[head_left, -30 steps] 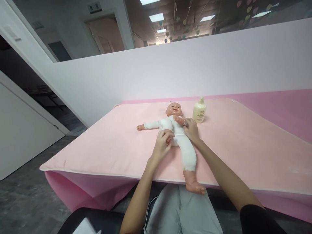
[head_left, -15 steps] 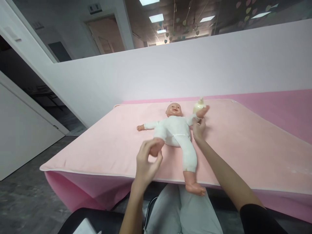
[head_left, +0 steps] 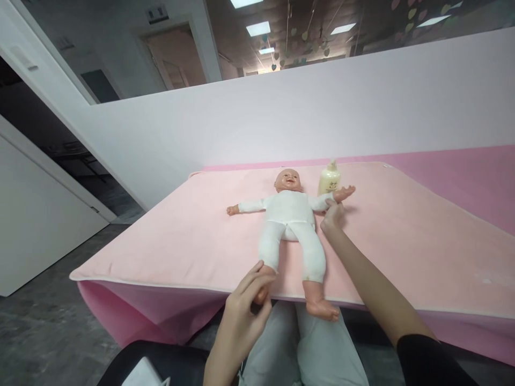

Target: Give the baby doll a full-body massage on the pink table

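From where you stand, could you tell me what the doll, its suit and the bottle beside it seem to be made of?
Baby doll: head and feet look like smooth moulded plastic or vinyl with a slight sheen.
White suit: soft matte fabric, creased at the waist.
Lotion bottle: pale yellow, probably opaque plastic; too small to be sure.

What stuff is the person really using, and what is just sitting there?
In use:
baby doll
left hand, holding the doll's foot
right hand, holding the doll's arm
pink mat, under the doll

Just sitting there:
lotion bottle, upright beside the doll's head
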Motion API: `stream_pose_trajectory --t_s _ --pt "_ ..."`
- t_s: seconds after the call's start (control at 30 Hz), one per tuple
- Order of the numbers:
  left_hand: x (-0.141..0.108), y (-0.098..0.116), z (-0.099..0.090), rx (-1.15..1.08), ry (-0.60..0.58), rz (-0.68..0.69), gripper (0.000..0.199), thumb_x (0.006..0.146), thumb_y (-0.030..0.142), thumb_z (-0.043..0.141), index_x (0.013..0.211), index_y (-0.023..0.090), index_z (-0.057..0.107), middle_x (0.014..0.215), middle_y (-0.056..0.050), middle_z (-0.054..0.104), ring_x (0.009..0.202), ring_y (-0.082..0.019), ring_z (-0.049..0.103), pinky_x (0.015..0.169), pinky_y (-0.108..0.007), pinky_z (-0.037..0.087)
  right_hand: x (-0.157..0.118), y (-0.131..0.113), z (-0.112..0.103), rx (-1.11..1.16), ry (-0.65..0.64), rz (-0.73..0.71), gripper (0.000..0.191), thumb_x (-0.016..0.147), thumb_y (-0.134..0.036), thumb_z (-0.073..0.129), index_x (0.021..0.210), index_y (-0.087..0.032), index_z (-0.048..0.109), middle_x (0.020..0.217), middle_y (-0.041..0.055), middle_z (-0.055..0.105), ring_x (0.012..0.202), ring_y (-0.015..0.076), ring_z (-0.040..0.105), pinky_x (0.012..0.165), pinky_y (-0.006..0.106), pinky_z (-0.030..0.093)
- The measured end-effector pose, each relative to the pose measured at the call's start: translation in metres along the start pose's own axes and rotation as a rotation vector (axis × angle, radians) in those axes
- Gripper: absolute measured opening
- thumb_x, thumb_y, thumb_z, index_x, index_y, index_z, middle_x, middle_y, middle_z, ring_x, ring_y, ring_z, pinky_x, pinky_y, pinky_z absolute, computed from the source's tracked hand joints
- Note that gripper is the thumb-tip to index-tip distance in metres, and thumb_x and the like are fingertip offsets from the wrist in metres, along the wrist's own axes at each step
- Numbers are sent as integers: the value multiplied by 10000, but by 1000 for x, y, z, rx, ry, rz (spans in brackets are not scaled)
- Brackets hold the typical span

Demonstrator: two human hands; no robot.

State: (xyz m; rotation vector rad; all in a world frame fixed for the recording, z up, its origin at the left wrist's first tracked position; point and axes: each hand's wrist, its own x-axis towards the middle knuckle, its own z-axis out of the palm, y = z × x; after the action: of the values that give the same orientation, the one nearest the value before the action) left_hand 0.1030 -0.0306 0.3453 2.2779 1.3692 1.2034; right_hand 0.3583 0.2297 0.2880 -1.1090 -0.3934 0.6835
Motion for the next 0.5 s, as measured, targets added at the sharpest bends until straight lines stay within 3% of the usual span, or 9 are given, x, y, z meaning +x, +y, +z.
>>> stream_pose_trajectory --t_s 0.07,0.17,0.27,0.33,0.4,0.5 --pt "4 -2 3 -20 120 -24 291 803 66 524 1024 229 621 1080 -45 693 1215 -220 593 936 -297 527 2 -1 -2 -3 11 -39 442 618 -256 556 1042 -141 594 923 16 593 798 132 555 736 254 458" --pt "44 -21 8 -81 274 -31 286 799 116 575 1062 222 605 1115 -62 674 1218 -234 586 927 -315 530 -3 -1 -3 -182 -173 -263 402 604 -262 564 972 -131 661 871 32 603 807 156 538 782 292 449" --pt "95 -47 22 -114 212 0 299 788 125 581 1070 220 610 1105 -58 673 1172 -217 599 953 -336 514 -13 0 -3 -480 -490 -586 442 590 -215 517 976 -178 729 884 50 614 892 191 519 886 353 419" --pt "113 -59 34 -119 177 -10 284 781 105 565 1042 205 618 1063 -58 672 1114 -208 613 917 -331 527 -17 1 -3 -583 -598 -700 463 572 -194 494 957 -198 751 883 60 610 911 200 505 925 381 396" --pt "109 -59 41 -115 187 -68 301 805 104 538 1084 193 609 1073 -72 654 1056 -196 627 880 -321 540 -15 3 -2 -505 -559 -621 469 565 -206 495 961 -185 746 898 62 617 899 197 509 909 379 410" --pt "65 -35 35 -64 155 -84 402 868 133 489 1255 227 538 1212 -91 612 1170 -205 592 921 -320 534 -2 5 -1 -221 -339 -274 459 565 -247 507 973 -140 689 926 50 625 857 176 532 806 323 457"
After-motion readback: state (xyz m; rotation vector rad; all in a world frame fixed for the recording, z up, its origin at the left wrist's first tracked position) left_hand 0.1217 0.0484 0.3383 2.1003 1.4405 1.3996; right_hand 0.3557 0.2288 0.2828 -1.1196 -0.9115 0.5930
